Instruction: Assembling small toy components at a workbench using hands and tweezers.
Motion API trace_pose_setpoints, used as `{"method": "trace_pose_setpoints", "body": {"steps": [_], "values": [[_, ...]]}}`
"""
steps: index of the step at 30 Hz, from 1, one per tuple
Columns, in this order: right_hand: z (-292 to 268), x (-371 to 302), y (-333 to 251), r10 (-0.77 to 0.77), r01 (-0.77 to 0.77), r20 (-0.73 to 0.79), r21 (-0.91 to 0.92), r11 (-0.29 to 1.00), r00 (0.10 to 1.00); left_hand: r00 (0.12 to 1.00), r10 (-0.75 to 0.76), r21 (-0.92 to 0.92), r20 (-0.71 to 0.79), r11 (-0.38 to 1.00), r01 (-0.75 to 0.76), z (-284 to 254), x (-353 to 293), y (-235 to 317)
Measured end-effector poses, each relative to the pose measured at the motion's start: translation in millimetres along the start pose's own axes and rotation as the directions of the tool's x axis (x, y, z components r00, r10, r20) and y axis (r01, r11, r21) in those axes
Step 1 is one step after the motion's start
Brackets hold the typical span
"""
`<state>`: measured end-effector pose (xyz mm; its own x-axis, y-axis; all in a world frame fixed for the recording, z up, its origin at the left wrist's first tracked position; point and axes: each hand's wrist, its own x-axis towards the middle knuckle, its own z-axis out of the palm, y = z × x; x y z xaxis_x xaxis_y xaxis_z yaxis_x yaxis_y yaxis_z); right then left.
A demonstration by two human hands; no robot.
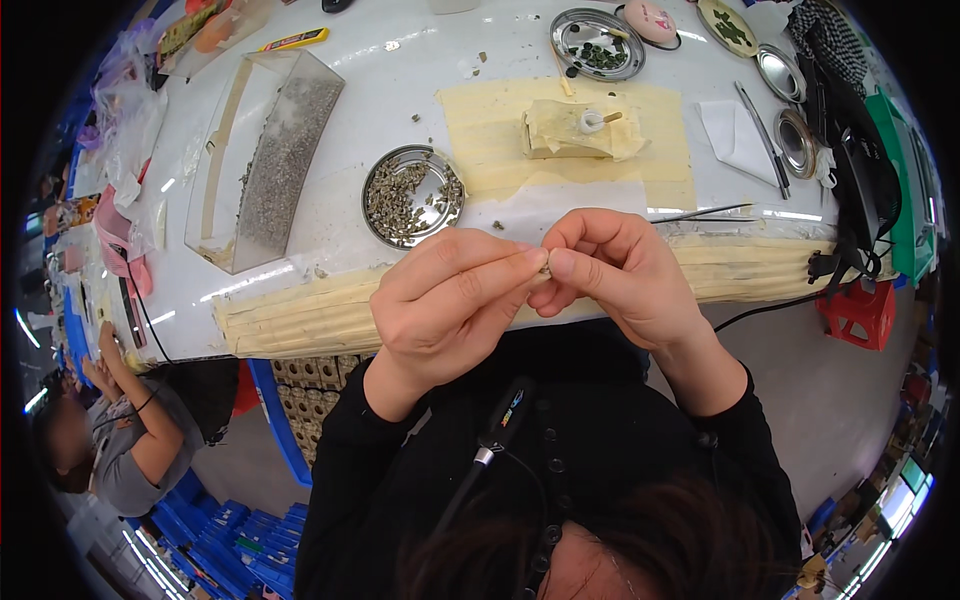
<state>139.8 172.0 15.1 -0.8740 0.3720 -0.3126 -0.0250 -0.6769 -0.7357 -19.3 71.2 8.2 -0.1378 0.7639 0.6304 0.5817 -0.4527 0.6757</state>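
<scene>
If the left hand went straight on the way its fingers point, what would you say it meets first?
The left hand would probably meet the right hand first, directly ahead, with a small part pinched where the two come together; exact depth there is unclear.

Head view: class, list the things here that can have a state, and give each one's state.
Left hand: fingers pinched
Right hand: fingers pinched, meeting the left
Small piece: held between both hands, mostly hidden
Round metal dish: partly filled
Clear box: open, holding many grey bits
Yellow knife: lying down
Red stool: upright
</scene>
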Motion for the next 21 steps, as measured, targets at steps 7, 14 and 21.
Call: {"method": "trace_pose_setpoints", "body": {"steps": [7,14,21], "values": [[5.8,-3.7,10.4,-0.392,0.322,-0.06,-0.464,0.825,0.918,0.998,0.048,0.255,0.038,0.965,-0.056,-0.4,3.6,6.1],[4.6,-0.7,12.4,-0.306,0.284,-0.071,-0.227,0.932,0.949,0.999,0.022,0.145,0.037,0.989,-0.027,-1.9,2.4,1.6],[-1.4,-1.5,1.7,-0.048,0.048,0.007,-0.062,0.997,0.999,0.999,-0.039,-0.034,0.009,0.999,0.039,0.2,-2.0,0.3]]}}
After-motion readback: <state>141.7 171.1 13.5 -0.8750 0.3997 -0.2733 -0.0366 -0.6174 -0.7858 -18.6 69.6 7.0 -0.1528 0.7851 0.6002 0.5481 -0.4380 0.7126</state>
